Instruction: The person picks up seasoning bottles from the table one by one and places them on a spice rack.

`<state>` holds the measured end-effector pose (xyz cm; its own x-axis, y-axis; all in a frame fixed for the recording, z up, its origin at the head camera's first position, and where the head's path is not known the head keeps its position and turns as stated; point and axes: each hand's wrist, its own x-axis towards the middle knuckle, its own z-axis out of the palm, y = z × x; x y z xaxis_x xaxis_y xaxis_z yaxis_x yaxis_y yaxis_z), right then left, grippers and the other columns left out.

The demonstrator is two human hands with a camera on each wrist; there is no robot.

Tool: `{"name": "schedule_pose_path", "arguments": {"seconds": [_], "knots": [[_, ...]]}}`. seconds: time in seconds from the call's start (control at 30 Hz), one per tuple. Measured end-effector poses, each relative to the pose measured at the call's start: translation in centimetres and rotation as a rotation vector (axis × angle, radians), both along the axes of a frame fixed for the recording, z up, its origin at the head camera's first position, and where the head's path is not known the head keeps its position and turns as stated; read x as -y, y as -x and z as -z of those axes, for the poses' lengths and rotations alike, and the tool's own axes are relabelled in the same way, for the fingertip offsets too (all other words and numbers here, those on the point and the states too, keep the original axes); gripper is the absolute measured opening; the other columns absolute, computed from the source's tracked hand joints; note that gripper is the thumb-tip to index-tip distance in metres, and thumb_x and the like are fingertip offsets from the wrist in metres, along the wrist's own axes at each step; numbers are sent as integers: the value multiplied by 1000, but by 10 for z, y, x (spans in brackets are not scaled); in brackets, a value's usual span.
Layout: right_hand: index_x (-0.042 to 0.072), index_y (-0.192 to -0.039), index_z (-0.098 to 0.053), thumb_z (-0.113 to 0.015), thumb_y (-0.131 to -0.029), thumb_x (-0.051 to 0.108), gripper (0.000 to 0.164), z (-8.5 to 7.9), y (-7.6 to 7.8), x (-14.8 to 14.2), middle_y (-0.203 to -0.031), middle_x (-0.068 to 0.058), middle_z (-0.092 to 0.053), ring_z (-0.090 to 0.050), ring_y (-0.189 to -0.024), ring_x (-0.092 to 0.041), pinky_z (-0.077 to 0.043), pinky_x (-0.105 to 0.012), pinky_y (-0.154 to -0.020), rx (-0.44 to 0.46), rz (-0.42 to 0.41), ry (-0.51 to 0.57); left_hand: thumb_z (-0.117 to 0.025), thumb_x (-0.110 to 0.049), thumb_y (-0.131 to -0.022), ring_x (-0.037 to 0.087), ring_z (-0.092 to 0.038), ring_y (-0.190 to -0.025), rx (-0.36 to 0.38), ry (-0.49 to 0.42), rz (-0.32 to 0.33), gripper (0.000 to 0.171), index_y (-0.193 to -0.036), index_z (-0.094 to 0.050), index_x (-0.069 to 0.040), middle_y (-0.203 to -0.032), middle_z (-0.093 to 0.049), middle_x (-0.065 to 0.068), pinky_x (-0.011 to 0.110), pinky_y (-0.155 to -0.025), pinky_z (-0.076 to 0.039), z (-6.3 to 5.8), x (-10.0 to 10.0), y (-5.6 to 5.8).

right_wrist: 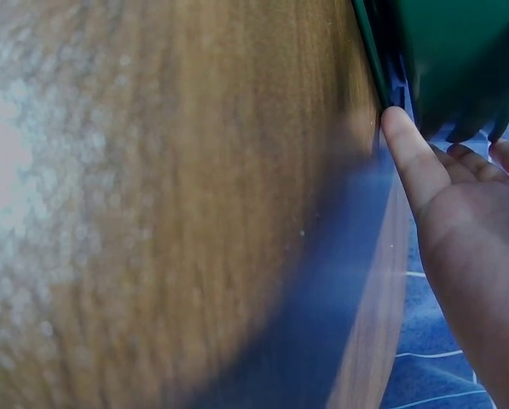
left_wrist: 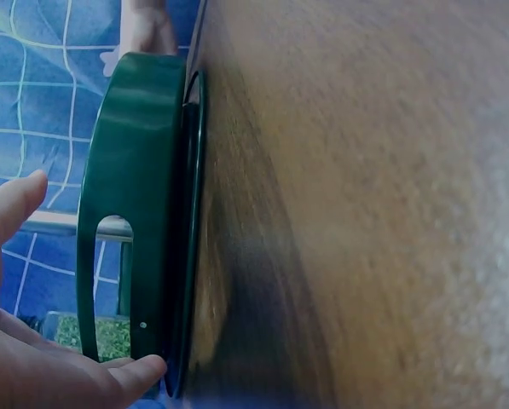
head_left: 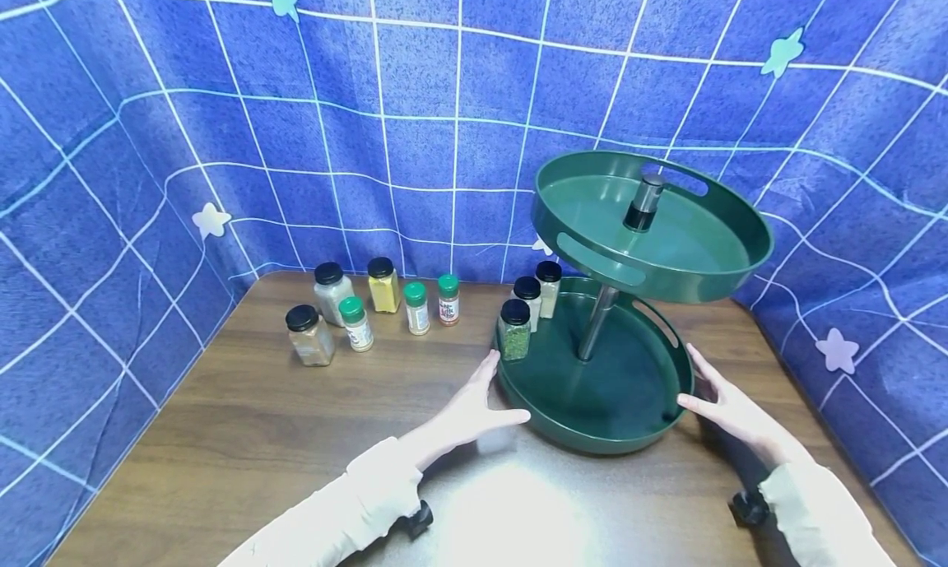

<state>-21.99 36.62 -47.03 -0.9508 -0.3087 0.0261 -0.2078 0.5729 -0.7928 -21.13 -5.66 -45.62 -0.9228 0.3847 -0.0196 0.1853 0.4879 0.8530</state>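
A two-tier round green tray stand (head_left: 603, 439) with a metal centre pole rests on the wooden table. On its lower tier, at the left, are a black-capped jar of green flakes (head_left: 514, 343) and two paler black-capped jars (head_left: 549, 294) behind it. My left hand (head_left: 462, 411) is at the lower tier's left rim, thumb spread from the fingers; in the left wrist view its fingertips meet the green wall beside the handle slot. Across the tray, my right hand (head_left: 729, 402) is at the right rim with fingers extended. Neither hand curls round the tray.
Left of the stand, several spice jars stand on the table (head_left: 244, 435), among them a yellow one (head_left: 383, 287), a brown one (head_left: 311, 341) and green-capped shakers (head_left: 417, 312). A blue grid-patterned cloth (head_left: 415, 131) hangs behind and at both sides.
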Motion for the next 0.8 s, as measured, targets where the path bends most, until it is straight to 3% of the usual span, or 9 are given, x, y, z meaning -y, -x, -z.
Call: {"name": "schedule_pose_path", "arguments": {"seconds": [0.43, 0.8], "knots": [[18, -152, -1, -57, -95, 17, 81, -2, -2, 0, -151, -30, -14, -25, -130, -54, -31, -1, -86, 25, 3, 26, -75, -43, -77, 28, -18, -143, 3, -3, -5, 102, -150, -14, -5, -157, -15, 13, 49, -114, -21, 0, 0, 5], [18, -152, 0, -57, -95, 17, 81, -2, -2, 0, -152, -30, -13, -22, -131, -54, -31, -2, -87, 43, -2, 50, -75, -44, -76, 29, -19, -143, 47, -25, -10, 104, -151, -13, -7, -157, -17, 14, 49, -114, -20, 0, 1, 16]]}}
